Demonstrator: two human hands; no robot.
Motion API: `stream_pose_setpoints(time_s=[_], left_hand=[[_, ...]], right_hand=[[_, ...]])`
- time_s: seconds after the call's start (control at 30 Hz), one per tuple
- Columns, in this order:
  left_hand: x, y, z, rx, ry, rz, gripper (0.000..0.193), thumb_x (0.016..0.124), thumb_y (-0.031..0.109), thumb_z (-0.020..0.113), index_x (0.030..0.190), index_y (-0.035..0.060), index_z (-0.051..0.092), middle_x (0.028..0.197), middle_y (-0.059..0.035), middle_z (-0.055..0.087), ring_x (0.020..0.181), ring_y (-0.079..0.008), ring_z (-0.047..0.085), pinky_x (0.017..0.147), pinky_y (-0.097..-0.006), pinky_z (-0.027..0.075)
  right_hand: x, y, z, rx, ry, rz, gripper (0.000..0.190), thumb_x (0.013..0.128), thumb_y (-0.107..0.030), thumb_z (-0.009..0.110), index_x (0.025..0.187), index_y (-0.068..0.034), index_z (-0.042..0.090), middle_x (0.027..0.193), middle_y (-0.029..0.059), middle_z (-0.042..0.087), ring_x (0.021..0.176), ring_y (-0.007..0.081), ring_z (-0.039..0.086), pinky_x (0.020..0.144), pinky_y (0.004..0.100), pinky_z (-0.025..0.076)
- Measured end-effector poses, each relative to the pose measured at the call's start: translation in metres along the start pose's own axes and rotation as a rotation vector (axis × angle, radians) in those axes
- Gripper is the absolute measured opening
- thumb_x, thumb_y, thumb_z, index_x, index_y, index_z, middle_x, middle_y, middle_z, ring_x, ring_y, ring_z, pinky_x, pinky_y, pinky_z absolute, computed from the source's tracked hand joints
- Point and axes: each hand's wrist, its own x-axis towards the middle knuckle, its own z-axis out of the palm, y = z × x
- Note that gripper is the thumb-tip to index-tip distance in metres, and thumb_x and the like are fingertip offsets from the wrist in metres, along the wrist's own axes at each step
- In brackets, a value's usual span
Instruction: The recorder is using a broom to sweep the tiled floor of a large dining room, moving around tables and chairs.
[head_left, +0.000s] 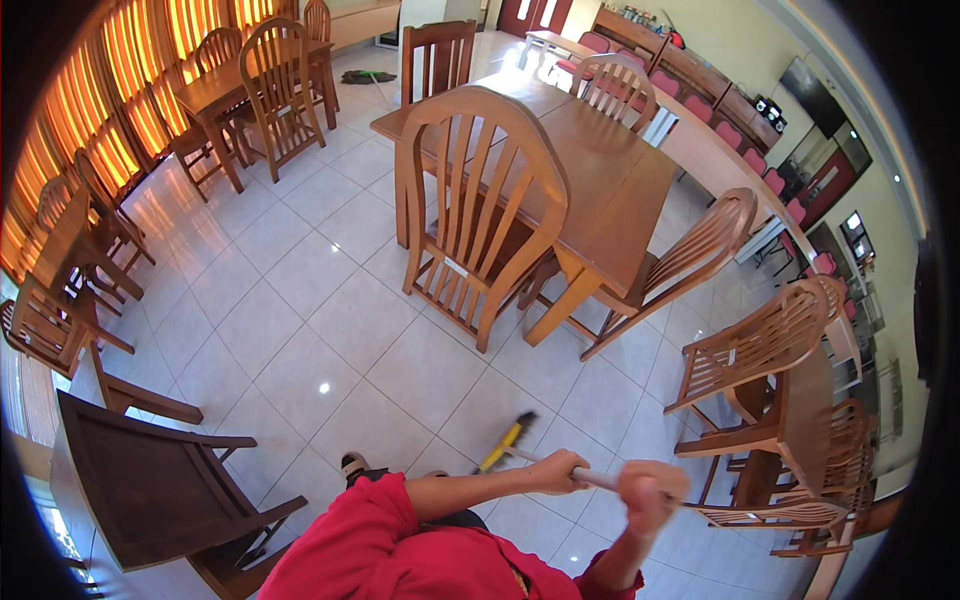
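My left hand (556, 471) grips the pale handle (596, 478) of a push broom partway along its length. Higher up, my right hand (649, 491) is closed around the handle near its top end, slightly blurred. The handle slants down to a yellow broom head (501, 447) with dark bristles, which is on the tiled floor (390, 375) in front of my feet. Motion blurs the bristles.
Ahead stands a wooden dining table (570, 150) with a slatted chair (484, 217) at its near side. More tables and chairs (757, 345) line the right. At left are a dark wooden panel (150, 480) and a window-side table (217, 86). A mop head (367, 76) lies farther back.
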Motion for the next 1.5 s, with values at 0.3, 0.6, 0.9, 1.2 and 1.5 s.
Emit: stream_pose_setpoints(time_s=[0.3,0.6,0.9,1.2,1.5], left_hand=[[-0.004,-0.078,0.007,0.020,-0.102,-0.062,0.010,0.062,0.015,0.062,0.062,0.0056,0.059,0.063,-0.0115,0.061,0.056,-0.0257,0.057,0.051,-0.0365,0.041],[-0.046,-0.172,-0.075,0.657,0.043,-0.323,0.015,0.060,0.018,0.065,0.074,0.0121,0.065,0.074,-0.0100,0.063,0.075,-0.0296,0.060,0.070,-0.0382,0.046],[-0.019,-0.123,-0.130,0.617,-0.008,-0.333,0.012,0.058,0.016,0.063,0.065,0.0066,0.062,0.066,-0.0161,0.059,0.068,-0.0349,0.059,0.061,-0.0421,0.046],[0.046,-0.004,-0.140,0.154,-0.060,0.039,0.008,0.061,0.009,0.058,0.057,0.0034,0.054,0.057,-0.0158,0.054,0.056,-0.0349,0.052,0.051,-0.0391,0.041],[0.032,-0.115,-0.213,-0.186,-0.019,-0.095,0.012,0.062,0.012,0.057,0.064,0.0006,0.055,0.062,-0.0214,0.050,0.051,-0.0309,0.043,0.050,-0.0350,0.038]], right_hand=[[-0.019,0.044,0.022,-0.010,-0.453,0.360,0.026,0.076,-0.004,0.060,0.055,-0.001,0.044,0.050,0.0043,0.038,0.049,0.0183,0.034,0.058,0.0294,0.035],[-0.059,0.135,0.030,0.250,-0.338,0.511,0.029,0.078,-0.007,0.056,0.054,0.002,0.044,0.054,0.0036,0.044,0.056,0.0133,0.039,0.053,0.0287,0.032],[-0.034,0.134,0.031,0.262,0.123,0.497,0.032,0.080,-0.011,0.051,0.051,0.001,0.045,0.047,0.0031,0.041,0.044,0.0109,0.036,0.045,0.0263,0.031],[0.091,0.029,0.042,0.258,0.400,0.131,0.038,0.081,-0.008,0.041,0.046,-0.005,0.028,0.042,0.0039,0.036,0.035,0.0096,0.027,0.036,0.0261,0.021],[0.148,0.112,0.172,0.052,-0.049,0.403,0.033,0.078,-0.003,0.052,0.050,0.001,0.036,0.047,-0.0014,0.031,0.044,0.0089,0.026,0.042,0.0272,0.020]])
